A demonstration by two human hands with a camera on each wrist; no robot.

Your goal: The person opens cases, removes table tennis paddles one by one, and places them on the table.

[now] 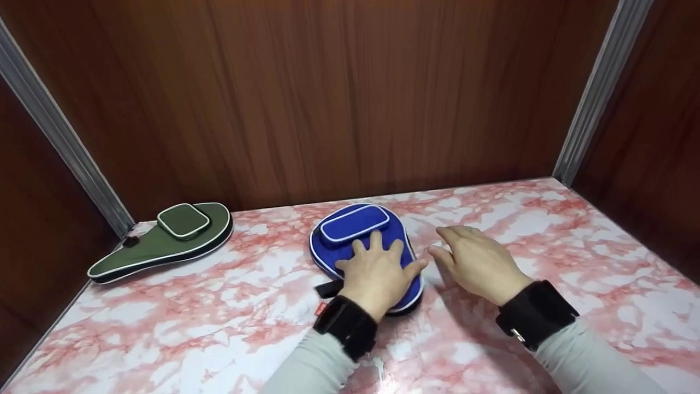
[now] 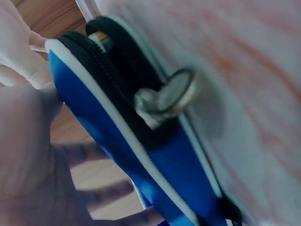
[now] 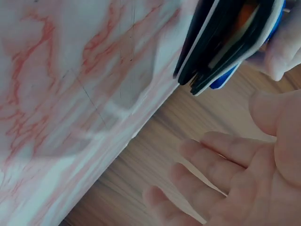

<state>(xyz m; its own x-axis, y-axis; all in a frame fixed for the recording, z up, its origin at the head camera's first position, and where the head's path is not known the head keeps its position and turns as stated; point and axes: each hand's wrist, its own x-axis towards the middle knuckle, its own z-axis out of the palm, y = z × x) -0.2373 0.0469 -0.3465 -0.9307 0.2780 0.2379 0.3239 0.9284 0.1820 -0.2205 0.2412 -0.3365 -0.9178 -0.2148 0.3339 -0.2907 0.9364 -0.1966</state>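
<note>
A blue table tennis paddle case (image 1: 328,253) with white piping and a small raised pocket (image 1: 355,223) lies on the table. My left hand (image 1: 377,276) rests on its top with fingers spread. In the left wrist view, part of the case's black zipper (image 2: 96,59) gapes apart, and a metal pull ring (image 2: 181,92) hangs blurred beside it. Something orange (image 3: 246,14) shows inside the gap in the right wrist view; its kind is unclear. Just right of the case hovers my right hand (image 1: 484,265), fingers extended, touching nothing.
A green paddle case (image 1: 180,246) with its own pocket lies at the table's back left. The table (image 1: 246,328) has a red and white marbled top. Brown wooden panels (image 1: 350,98) with metal corner posts (image 1: 593,93) enclose the back and sides.
</note>
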